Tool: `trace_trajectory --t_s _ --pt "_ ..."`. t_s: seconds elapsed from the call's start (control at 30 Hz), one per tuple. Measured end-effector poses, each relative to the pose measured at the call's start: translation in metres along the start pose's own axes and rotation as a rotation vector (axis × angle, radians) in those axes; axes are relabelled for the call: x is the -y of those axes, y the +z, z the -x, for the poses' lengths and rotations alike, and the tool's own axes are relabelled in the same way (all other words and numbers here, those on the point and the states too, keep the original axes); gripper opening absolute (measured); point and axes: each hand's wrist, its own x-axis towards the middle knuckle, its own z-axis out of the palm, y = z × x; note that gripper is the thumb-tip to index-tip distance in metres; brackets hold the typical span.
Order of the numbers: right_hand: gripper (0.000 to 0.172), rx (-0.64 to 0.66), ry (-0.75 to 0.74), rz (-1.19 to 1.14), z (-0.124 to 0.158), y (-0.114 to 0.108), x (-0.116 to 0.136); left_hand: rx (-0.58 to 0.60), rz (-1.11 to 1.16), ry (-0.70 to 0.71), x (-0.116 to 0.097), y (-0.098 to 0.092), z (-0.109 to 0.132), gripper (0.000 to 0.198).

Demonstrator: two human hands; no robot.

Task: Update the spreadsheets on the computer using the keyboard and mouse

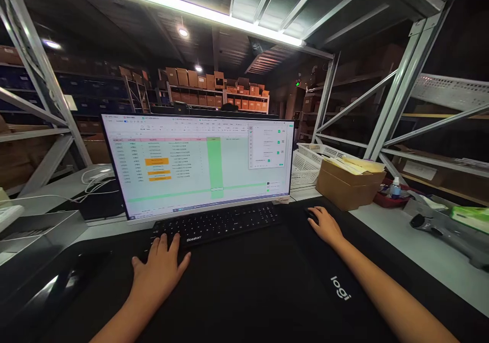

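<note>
My left hand (159,262) rests with fingers spread on the left end of a black keyboard (229,223). My right hand (325,226) is curled over a black computer mouse (310,212), most of which it hides. Both lie on a wide black desk mat (244,287) with white "logi" lettering near my right forearm. Behind the keyboard stands a lit monitor (183,167), showing a spreadsheet with a green column, orange cells and a small chat window at its right.
Right of the monitor are a cardboard box (346,182) of papers, white plastic baskets (305,167), a spray bottle (395,188) and a grey handheld scanner (446,233). A dark glossy phone-like slab (53,284) and a metal tray (49,238) lie left. Metal shelving (405,78) surrounds the desk.
</note>
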Motion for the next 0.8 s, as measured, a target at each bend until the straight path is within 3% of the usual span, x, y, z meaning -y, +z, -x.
trace_trajectory --t_s 0.8 --pt "0.045 0.000 -0.008 -0.057 -0.0012 0.0014 -0.0001 0.007 -0.029 0.005 -0.0010 -0.0027 0.0011 0.067"
